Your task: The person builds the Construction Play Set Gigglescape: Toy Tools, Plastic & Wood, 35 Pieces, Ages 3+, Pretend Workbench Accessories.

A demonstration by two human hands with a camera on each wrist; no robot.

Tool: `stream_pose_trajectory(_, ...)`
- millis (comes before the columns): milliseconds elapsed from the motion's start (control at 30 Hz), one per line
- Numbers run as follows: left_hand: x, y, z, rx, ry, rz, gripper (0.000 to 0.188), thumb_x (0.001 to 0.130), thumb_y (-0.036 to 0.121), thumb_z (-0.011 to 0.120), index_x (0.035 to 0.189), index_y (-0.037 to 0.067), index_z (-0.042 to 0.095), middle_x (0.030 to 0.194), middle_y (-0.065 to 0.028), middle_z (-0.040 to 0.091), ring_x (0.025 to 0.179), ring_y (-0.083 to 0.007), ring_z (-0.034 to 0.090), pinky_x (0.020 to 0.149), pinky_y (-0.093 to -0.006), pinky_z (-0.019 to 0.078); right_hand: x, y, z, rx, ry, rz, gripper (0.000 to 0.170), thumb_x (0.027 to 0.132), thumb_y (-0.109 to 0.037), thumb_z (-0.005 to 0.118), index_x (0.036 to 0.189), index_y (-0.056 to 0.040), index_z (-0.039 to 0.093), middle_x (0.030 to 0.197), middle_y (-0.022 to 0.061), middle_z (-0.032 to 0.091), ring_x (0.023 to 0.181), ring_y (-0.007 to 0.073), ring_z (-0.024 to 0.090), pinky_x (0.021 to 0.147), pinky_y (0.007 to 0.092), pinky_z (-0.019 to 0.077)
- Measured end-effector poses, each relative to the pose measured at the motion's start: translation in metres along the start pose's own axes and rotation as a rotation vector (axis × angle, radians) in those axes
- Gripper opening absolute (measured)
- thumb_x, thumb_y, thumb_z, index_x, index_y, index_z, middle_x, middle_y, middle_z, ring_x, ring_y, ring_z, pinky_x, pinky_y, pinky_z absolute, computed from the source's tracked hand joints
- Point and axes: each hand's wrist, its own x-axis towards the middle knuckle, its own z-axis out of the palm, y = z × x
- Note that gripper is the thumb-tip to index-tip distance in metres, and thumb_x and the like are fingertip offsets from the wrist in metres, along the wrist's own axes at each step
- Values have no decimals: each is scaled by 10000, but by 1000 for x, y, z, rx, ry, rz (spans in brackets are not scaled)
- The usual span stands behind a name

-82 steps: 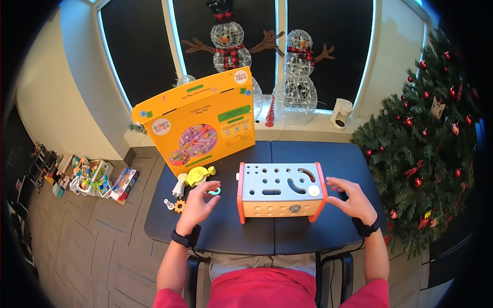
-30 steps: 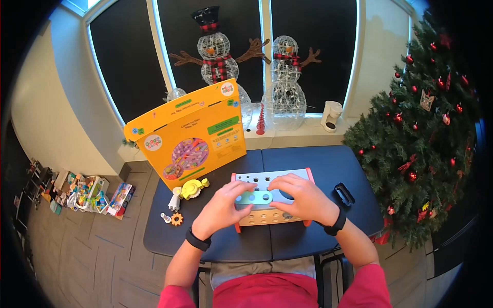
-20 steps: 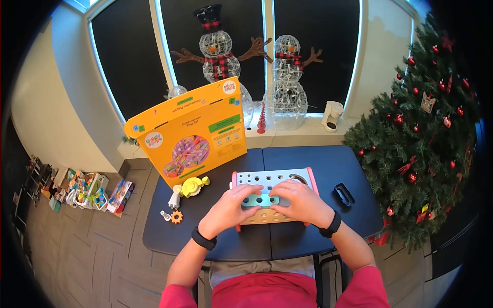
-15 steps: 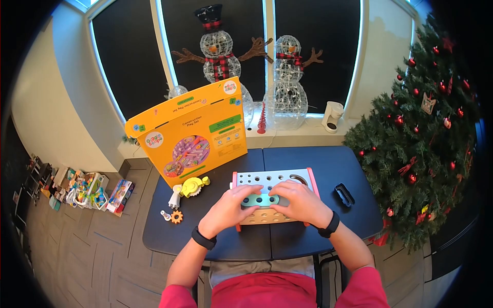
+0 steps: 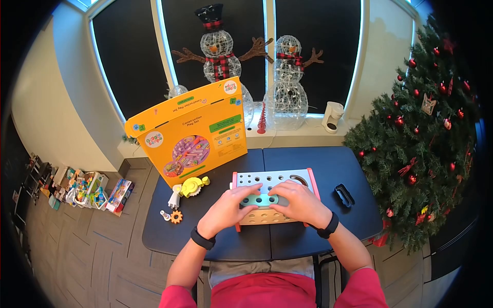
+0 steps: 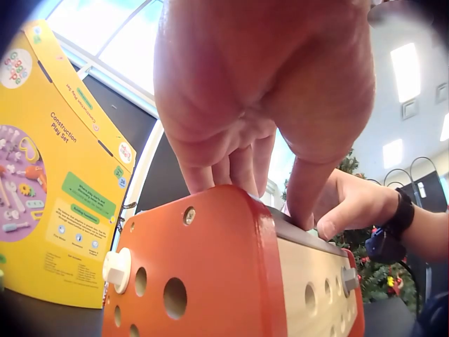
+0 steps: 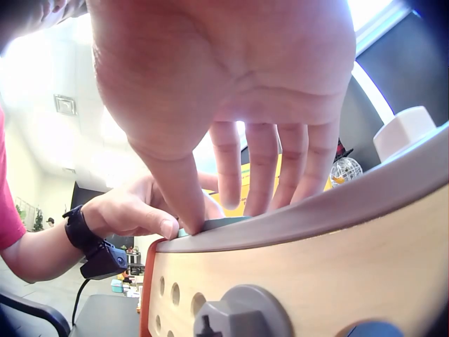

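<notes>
A teal strip with round holes (image 5: 259,200) lies along the near edge of the toy workbench top (image 5: 263,177). My left hand (image 5: 226,206) pinches the strip's left end between thumb and fingers. At the other end, my right hand (image 5: 304,203) pinches it the same way. The left wrist view shows the bench's red side panel (image 6: 210,274) with holes and a white bolt (image 6: 116,269). In the right wrist view, the strip (image 7: 223,222) shows as a thin teal edge behind my thumb, and a grey bolt (image 7: 242,312) sits in the wooden front.
A yellow Construction Play Set box (image 5: 192,138) stands at the back left of the dark table (image 5: 328,164). Before it lie yellow and white toy pieces (image 5: 191,188), an orange gear (image 5: 176,217) and a small pale bolt (image 5: 165,215). A black loop-shaped thing (image 5: 344,195) lies right.
My hands were apart, left near the teal piece and right beside the bench. They came together over the bench top with the strip between them, and have barely moved since.
</notes>
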Motion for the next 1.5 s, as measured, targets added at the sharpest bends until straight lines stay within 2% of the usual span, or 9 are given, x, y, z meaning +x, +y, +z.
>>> stream_pose_trajectory(500, 0, -4, 1, 30, 19, 16, 642, 846, 62, 813, 1445, 76, 582, 1161, -157, 747, 1061, -385, 699, 910, -417, 558, 0, -1, -1, 5, -23, 15, 274, 845, -180, 812, 1055, -36, 709, 1041, 120, 714, 1023, 334, 661, 904, 433, 534)
stream_pose_trajectory(700, -1, -7, 2, 42, 32, 53, 641, 846, 53, 811, 1444, 76, 581, 1225, -161, 730, 1073, -373, 705, 917, -417, 565, 1, -1, -2, 15, -38, 17, 293, 835, -163, 820, 1070, -28, 709, 1070, 126, 725, 1037, 335, 666, 916, 427, 534)
stream_pose_trajectory(900, -2, 4, -13, 1, 21, -61, 599, 833, 94, 833, 1394, 56, 625, 1243, -146, 731, 1096, -333, 714, 925, -380, 563, -1, -2, -7, 38, -12, 6, 321, 838, -174, 824, 1100, -32, 706, 1115, 121, 723, 1059, 332, 663, 933, 425, 537)
stream_pose_trajectory(967, -3, -7, -21, 64, 172, 75, 540, 831, 104, 833, 1337, 35, 658, 1244, -158, 725, 1097, -307, 711, 941, -366, 552, -3, -2, -12, 47, 3, -2, 327, 840, -186, 823, 1106, -38, 703, 1117, 112, 718, 1061, 332, 658, 934, 428, 539)
stream_pose_trajectory(1033, -4, -8, -32, 31, 245, -2, 410, 865, 95, 796, 1250, 5, 687, 1199, -163, 732, 1085, -272, 708, 951, -366, 547, -6, -2, -19, 80, 16, 39, 347, 840, -192, 831, 1133, -46, 713, 1148, 111, 724, 1089, 324, 663, 958, 415, 539)
stream_pose_trajectory(1233, -20, -59, -62, 251, 476, -248, 343, 882, 103, 780, 1199, -4, 704, 1147, -159, 744, 1050, -288, 720, 924, -372, 565, -19, 0, -47, -1, 116, 51, 347, 823, -177, 848, 1124, -54, 727, 1171, 105, 734, 1105, 312, 673, 970, 409, 546)
stream_pose_trajectory(1333, -36, -90, -72, 409, 485, -416, 396, 838, 141, 803, 1192, -5, 702, 1144, -204, 733, 1080, -372, 704, 934, -428, 561, -29, 6, -59, -29, 136, 75, 351, 799, -155, 864, 1107, -52, 730, 1181, 102, 735, 1099, 314, 673, 966, 409, 546)
stream_pose_trajectory(1367, -41, -99, -75, 409, 487, -416, 396, 838, 141, 803, 1192, -5, 702, 1144, -204, 733, 1080, -372, 704, 934, -428, 561, -32, 7, -63, -24, 143, 110, 349, 792, -146, 868, 1099, -51, 732, 1178, 101, 735, 1100, 316, 672, 967, 409, 544)
stream_pose_trajectory(1500, -61, -136, -80, 591, 443, -731, 410, 798, 132, 779, 1186, 18, 713, 1167, -217, 725, 1115, -393, 689, 962, -462, 560, -45, 15, -73, -73, 160, 109, 351, 777, -138, 875, 1085, -46, 734, 1175, 110, 734, 1089, 321, 670, 958, 414, 544)
